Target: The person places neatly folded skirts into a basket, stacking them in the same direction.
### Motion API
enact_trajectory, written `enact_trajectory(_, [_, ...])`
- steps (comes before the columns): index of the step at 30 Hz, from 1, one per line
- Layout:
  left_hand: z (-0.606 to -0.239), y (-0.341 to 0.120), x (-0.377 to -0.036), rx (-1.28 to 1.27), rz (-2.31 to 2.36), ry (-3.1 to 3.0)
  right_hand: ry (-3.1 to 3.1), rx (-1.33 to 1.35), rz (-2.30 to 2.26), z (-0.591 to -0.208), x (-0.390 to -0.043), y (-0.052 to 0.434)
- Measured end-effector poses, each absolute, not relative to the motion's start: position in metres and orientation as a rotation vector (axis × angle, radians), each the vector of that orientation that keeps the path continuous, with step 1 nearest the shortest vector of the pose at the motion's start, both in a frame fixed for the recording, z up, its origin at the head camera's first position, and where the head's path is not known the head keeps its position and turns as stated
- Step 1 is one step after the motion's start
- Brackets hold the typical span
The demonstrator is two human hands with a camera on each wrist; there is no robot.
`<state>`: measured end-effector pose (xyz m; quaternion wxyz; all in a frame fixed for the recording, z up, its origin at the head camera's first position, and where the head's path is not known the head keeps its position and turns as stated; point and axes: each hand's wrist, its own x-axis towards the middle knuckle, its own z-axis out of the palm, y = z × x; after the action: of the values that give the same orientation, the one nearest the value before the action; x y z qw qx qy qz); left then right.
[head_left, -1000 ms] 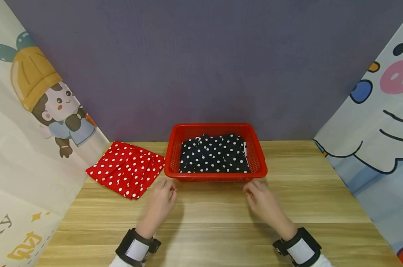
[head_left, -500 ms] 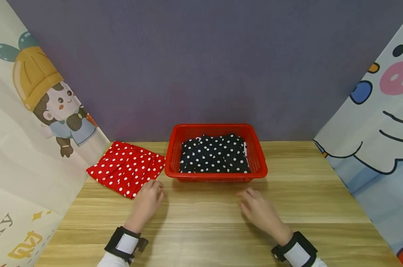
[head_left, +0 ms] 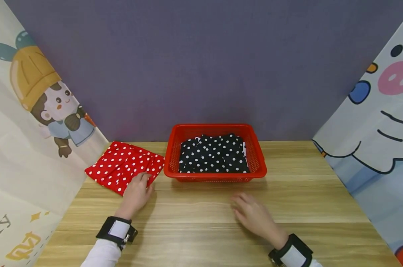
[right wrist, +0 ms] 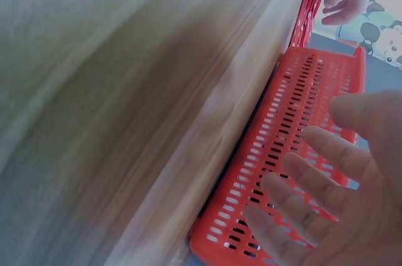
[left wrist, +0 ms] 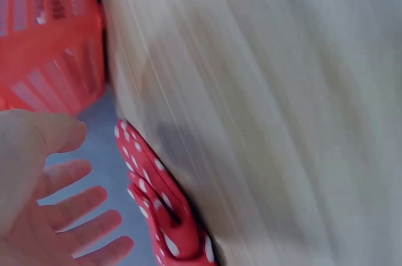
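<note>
Where left hand (head_left: 136,194) lands, red cloth (head_left: 121,168).

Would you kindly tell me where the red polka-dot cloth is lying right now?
In the head view, the folded red polka-dot cloth lies on the wooden table's left side, beside the red plastic basket, under the left hand's fingertips.

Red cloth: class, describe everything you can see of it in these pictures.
The red cloth is soft fabric with white polka dots, folded flat into layers whose edges show at its near side. It lies on the wooden table by the left wall, left of the basket and apart from it. The left hand rests its fingertips on the near corner.
</note>
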<state>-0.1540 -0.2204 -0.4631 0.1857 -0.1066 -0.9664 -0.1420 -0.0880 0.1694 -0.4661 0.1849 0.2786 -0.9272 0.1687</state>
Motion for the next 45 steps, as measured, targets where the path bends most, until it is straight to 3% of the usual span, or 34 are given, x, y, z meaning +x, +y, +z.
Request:
enact_trajectory(25, [-0.462, -0.272, -0.202, -0.062, -0.188, -3.026, -2.694, 0.798, 0.494, -0.465, -0.079, 0.161])
enact_trajectory(45, [-0.468, -0.279, -0.193, -0.052, -0.129, -3.162, -2.660, 0.818, 0.529, -0.464, -0.074, 0.159])
